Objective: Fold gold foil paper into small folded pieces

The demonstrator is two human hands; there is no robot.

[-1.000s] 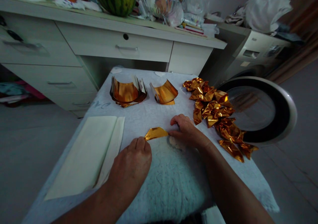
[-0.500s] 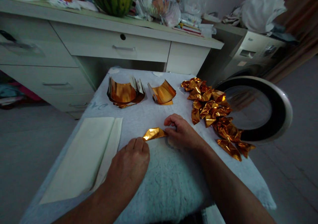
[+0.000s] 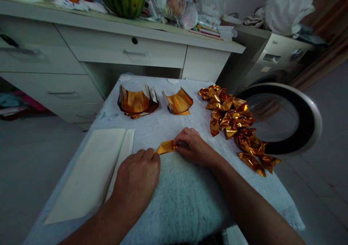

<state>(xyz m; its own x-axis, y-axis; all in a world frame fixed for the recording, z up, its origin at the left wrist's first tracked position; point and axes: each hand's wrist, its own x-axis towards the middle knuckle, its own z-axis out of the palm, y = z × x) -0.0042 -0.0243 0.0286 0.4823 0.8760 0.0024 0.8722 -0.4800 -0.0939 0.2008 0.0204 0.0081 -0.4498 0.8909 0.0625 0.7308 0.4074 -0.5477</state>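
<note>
A narrow folded piece of gold foil paper (image 3: 165, 148) lies between my hands, low over the cloth-covered table. My left hand (image 3: 140, 174) is closed on its left end, which the fingers hide. The thumb and fingers of my right hand (image 3: 193, 145) pinch its right end. Beyond them stand a larger curled stack of gold foil sheets (image 3: 135, 100) and a smaller curled stack (image 3: 179, 102). Several folded gold foil pieces (image 3: 231, 118) lie heaped along the table's right side.
Folded white paper (image 3: 87, 169) lies at the table's left. A white drawer desk (image 3: 157, 47) stands behind, with a watermelon (image 3: 122, 0) on top. On the right, the washing machine's round door (image 3: 296, 118) hangs open beside the table edge.
My right hand has moved slightly left and its fingers have closed on the foil's right end. Less of the foil shows between the hands.
</note>
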